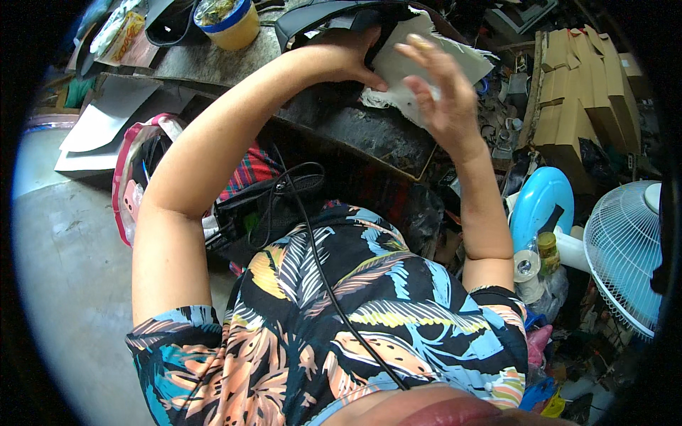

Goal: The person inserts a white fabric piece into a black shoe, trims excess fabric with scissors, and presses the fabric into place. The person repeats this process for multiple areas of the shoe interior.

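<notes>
The left hand (341,57) is clamped on a frayed sheet of off-white fabric (419,53), thumb pressed on its lower left edge while the fingers curl over a black curved leather piece (320,18) just above it. The right hand (444,89) hovers in front of the same sheet with fingers spread apart and slightly bent, palm toward the fabric; whether the fingertips touch it cannot be told. The fabric lies on a dark, worn wooden workbench (355,124), partly under the black piece. At the bench's far left corner stands a yellow plastic tub with a blue rim (229,21). To the right, well apart, are a white electric fan (625,248) and stacked brown cardboard boxes (575,85).
</notes>
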`<state>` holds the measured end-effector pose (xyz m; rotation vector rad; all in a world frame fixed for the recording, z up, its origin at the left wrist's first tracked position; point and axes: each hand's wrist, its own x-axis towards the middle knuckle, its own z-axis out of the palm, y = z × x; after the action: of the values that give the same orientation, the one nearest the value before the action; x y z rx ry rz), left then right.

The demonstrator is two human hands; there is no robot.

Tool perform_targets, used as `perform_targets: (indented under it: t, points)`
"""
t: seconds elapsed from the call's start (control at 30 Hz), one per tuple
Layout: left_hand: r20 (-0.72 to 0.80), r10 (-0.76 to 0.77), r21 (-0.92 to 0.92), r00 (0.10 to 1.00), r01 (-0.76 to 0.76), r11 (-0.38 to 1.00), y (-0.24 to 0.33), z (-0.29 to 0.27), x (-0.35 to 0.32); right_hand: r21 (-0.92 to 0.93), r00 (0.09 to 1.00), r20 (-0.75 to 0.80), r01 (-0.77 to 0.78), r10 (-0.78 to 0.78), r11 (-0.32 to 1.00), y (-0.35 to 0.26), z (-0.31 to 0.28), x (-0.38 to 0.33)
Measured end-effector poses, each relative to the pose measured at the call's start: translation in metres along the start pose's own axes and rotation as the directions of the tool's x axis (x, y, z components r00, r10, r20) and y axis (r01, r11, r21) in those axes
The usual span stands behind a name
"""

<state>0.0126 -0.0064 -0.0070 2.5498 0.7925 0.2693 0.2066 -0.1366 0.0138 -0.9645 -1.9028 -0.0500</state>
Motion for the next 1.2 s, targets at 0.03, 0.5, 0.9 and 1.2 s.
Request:
perform_targets:
  t: [0.03, 0.5, 0.9, 1.2]
  points:
    - [-0.017, 0.031, -0.007, 0.999, -0.032, 0.999, -0.002, 0.002, -0.001, 0.082, 0.979, 0.140, -0.163, 0.150, 0.983, -0.003, 0.010, -0.007]
    - [0.107, -0.169, -0.185, 0.980, 0.187, 0.965, 0.004, -0.005, 0.000, 0.022, 0.948, 0.250, -0.210, 0.198, 0.977, -0.017, -0.003, -0.020]
    - [-0.046, 0.034, -0.032, 0.998, -0.035, 0.999, -0.023, 0.011, 0.004, 0.036, 0.953, 0.233, -0.208, 0.195, 0.977, -0.012, 0.014, -0.038]
    - [0.014, -0.048, -0.038, 0.999, 0.048, 0.998, 0.003, -0.003, -0.005, 0.139, 0.894, 0.296, -0.387, 0.335, 0.911, -0.015, 0.010, -0.032]
